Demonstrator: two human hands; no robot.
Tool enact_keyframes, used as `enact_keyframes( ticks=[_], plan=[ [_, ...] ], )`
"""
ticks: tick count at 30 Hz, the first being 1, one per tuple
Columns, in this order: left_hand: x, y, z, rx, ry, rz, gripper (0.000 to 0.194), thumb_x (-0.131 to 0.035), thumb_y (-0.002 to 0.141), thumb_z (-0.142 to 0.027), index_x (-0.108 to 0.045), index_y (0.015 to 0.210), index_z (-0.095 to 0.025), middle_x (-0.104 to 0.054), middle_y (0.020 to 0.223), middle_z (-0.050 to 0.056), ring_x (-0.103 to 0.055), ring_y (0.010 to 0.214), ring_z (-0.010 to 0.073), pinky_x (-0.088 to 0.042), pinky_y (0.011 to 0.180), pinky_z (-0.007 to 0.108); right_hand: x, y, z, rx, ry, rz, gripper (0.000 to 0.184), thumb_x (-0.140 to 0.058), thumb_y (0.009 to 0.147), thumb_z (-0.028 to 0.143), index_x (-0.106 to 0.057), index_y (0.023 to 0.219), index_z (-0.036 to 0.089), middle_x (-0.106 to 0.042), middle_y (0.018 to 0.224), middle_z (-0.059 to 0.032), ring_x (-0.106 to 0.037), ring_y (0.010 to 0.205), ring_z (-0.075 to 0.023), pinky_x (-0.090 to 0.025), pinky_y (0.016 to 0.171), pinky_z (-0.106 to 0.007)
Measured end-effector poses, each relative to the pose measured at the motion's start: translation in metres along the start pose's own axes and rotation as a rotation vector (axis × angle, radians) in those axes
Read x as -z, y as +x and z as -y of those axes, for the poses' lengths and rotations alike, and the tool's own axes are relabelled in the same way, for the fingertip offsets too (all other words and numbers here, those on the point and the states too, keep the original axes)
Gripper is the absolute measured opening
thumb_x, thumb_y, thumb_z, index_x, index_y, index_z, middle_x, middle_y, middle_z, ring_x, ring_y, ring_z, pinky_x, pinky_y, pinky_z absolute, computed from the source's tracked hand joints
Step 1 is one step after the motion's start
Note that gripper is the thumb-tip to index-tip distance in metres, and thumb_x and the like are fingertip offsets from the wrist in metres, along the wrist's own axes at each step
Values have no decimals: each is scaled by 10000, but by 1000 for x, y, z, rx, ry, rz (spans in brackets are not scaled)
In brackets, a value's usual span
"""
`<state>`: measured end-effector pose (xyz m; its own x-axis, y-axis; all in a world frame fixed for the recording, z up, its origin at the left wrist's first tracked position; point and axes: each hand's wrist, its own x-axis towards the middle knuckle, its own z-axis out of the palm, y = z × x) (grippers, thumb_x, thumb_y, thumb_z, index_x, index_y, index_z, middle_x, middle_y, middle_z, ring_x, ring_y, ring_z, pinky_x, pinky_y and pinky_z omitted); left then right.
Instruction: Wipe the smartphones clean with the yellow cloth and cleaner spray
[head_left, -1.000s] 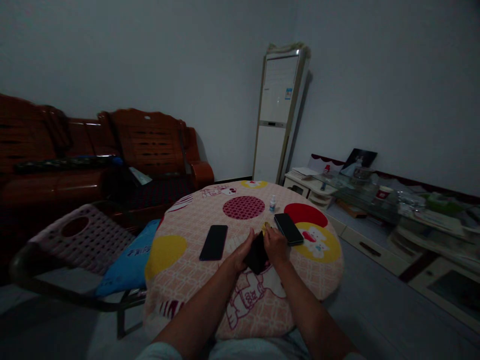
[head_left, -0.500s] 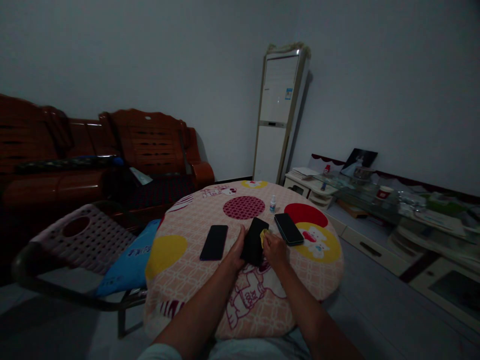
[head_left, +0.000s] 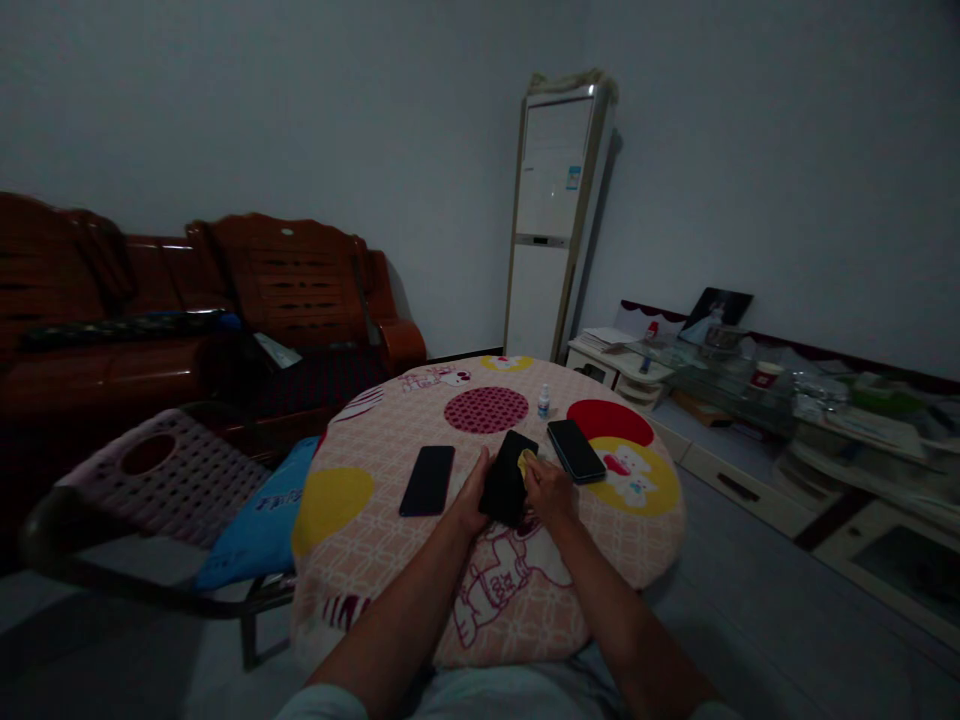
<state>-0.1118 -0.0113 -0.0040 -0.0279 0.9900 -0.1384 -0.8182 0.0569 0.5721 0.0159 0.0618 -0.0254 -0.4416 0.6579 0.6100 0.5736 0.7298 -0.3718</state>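
My left hand (head_left: 473, 493) grips the left edge of a black smartphone (head_left: 504, 485), tilted over the round table (head_left: 420, 560). In the fingers of my right hand (head_left: 550, 490) is a small yellow cloth (head_left: 523, 461), pressed against the phone's dark face near its right edge. Another dark phone (head_left: 427, 481) lies flat to the left of my hands. A third phone (head_left: 576, 450) lies to the right, beyond my right hand. Behind them stands a small clear bottle (head_left: 544, 401) with a white cap and blue label.
A patterned cloth covers the table. At left are a woven chair (head_left: 157, 480) with a blue cushion (head_left: 259, 520) and a wooden sofa (head_left: 285, 280). A tall air conditioner (head_left: 551, 220) stands behind. On the right, a low cabinet (head_left: 720, 470) carries a paper cup (head_left: 765, 375) and clutter.
My right hand and the yellow cloth have shifted very slightly left and up across the phone. My left hand keeps its hold. The whole view has shifted a little.
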Motion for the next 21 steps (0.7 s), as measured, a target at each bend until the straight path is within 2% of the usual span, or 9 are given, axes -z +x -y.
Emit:
enact_keyframes(
  ticks=[3, 5, 7, 11, 16, 18, 21],
  plan=[
    [-2, -5, 2, 145, 55, 137, 549, -422, 890, -570, -601, 1168, -132, -699, 933, 154, -691, 755, 269, -550, 680, 397, 7, 5, -8, -141, -62, -27, 316, -454, 895, 170, -674, 1121, 168, -718, 873, -94, -637, 746, -168, -406, 659, -230],
    [0, -5, 3, 191, 76, 169, 574, -412, 891, -576, -598, 1166, -108, -698, 932, 169, -690, 726, 275, -549, 636, 394, 9, 7, -10, -181, -76, -24, 307, -445, 900, 175, -685, 1092, 174, -720, 862, -90, -635, 734, -170, -398, 647, -233],
    [2, -3, 5, 189, 71, 107, 521, -424, 909, -525, -611, 1126, -89, -706, 910, 161, -690, 721, 261, -547, 651, 375, 7, 6, -9, -139, -54, -15, 295, -442, 901, 177, -695, 1053, 176, -716, 844, -83, -635, 737, -168, -395, 652, -231],
    [6, 2, 6, 180, 38, -100, 388, -473, 922, -413, -639, 1022, -77, -716, 800, 111, -683, 680, 207, -532, 723, 320, -2, -2, 2, 38, 21, -15, 262, -453, 886, 173, -701, 973, 163, -695, 769, -67, -623, 705, -150, -393, 661, -219],
    [11, 7, 2, 101, -22, -218, 327, -522, 898, -392, -652, 859, -95, -689, 682, 78, -655, 604, 176, -521, 674, 273, -6, -14, 18, 273, 65, 75, 221, -494, 850, 156, -696, 936, 180, -674, 727, -40, -607, 668, -132, -380, 643, -208],
    [12, 8, 2, 87, -28, -228, 315, -524, 896, -386, -653, 854, -103, -686, 677, 79, -655, 601, 182, -523, 666, 280, -6, -15, 19, 273, 23, 106, 230, -507, 850, 158, -689, 987, 188, -675, 739, -39, -609, 677, -137, -378, 641, -211],
    [12, 8, 4, 124, 0, -177, 334, -516, 898, -395, -659, 931, -95, -704, 729, 100, -671, 626, 207, -530, 672, 311, -4, -10, 15, 155, -45, 89, 287, -488, 874, 155, -659, 1104, 176, -690, 793, -64, -624, 720, -155, -395, 655, -223]
  ],
)
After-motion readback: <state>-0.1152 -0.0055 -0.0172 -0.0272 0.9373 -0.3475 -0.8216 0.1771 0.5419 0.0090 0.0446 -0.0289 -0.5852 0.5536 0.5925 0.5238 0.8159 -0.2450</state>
